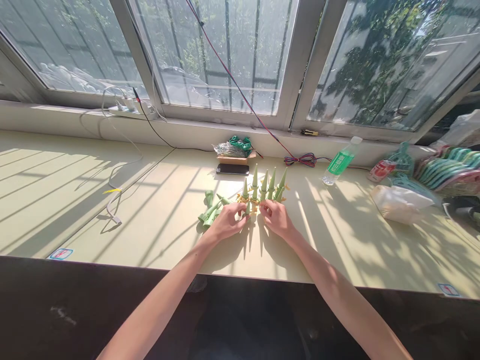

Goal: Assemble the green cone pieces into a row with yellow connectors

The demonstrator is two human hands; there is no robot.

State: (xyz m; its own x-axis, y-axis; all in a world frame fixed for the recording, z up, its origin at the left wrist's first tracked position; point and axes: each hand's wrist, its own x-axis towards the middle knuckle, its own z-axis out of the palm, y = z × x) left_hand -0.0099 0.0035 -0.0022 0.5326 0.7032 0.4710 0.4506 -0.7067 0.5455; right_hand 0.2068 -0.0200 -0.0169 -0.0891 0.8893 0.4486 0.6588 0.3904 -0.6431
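Both of my hands meet over a small green cone with a yellow base [250, 206] on the pale table [150, 220]. My left hand [227, 221] has its fingers curled and pinching the piece from the left. My right hand [275, 218] pinches it from the right. Just behind them, several green cones [267, 186] stand upright in a row. A few more green cones [210, 210] lie on their sides to the left of my left hand.
A black phone [232, 169] and a small box with a plastic bag [234, 150] lie behind the cones. A green-labelled bottle [340, 162] lies to the right, beside bags [399, 202] and coloured packs [450, 167]. White cables [112, 200] trail at left. A dark edge [240, 310] runs along the front.
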